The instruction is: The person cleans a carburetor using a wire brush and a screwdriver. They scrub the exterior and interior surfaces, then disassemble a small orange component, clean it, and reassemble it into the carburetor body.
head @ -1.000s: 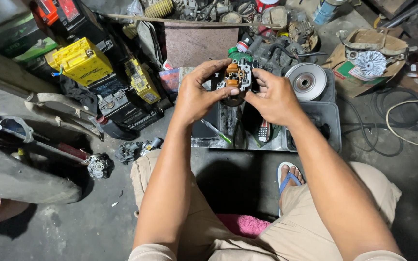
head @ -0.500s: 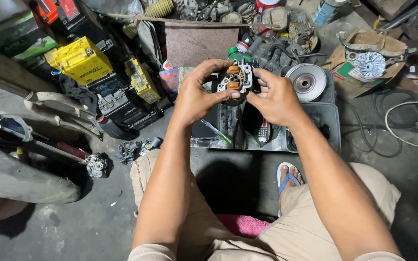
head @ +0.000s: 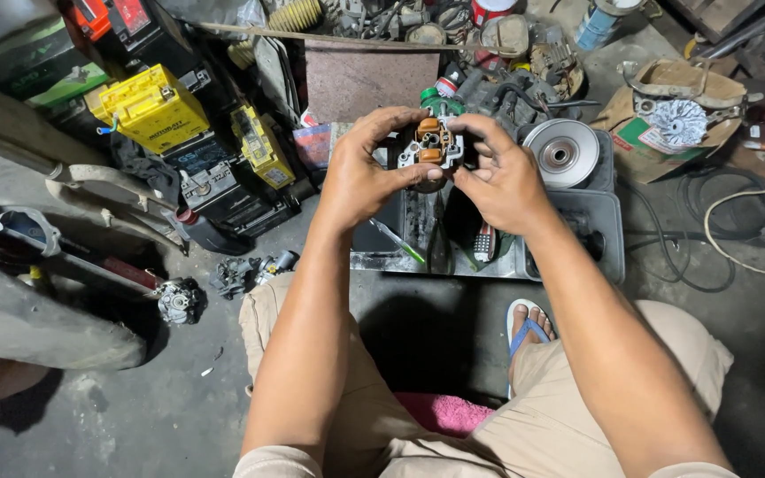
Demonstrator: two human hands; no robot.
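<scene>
**Both hands on small electrical part**

We see the left hand (head: 360, 173) and right hand (head: 498, 177) pinching a small grey part with orange and copper inserts (head: 431, 146) between fingertips, held up above a dark tray of tools (head: 608, 226). A silver pulley disc (head: 562, 152) sits just right; yellow batteries (head: 152, 106) lie well apart, left.

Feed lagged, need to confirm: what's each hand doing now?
Left hand: fingers closed on the small metal part with copper pieces.
Right hand: fingers closed on the same part.
</scene>
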